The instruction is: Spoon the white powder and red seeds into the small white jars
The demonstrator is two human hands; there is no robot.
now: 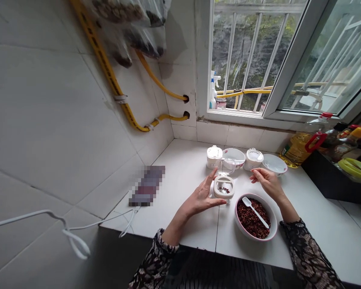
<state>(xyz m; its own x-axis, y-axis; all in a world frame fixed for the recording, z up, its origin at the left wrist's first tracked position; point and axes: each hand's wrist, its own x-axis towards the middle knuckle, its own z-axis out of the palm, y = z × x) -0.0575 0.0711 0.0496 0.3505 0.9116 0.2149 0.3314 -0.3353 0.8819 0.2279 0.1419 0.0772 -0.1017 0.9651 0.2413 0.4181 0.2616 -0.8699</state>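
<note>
My left hand (200, 196) curves around a small white seasoning jar (224, 195), thumb on the near side and fingers at the far left. The jar's clear lid (226, 166) stands raised, and a few dark red bits show inside. To the right, my right hand (268, 182) is held above the counter with thumb and fingertips pinched together; whatever is between them is too small to make out. Below it sits a white bowl (238, 224) with a pink rim, filled with dark red dried peppercorns (252, 225). A small white spoon (255, 212) lies across the peppercorns.
Behind stand two more white seasoning jars (214, 157) and two bowls (275, 164). An oil bottle (301, 146) and a black box (321, 176) of bottles are at right. A white cable (117, 218) hangs over the counter's left edge beside a blurred object (147, 186).
</note>
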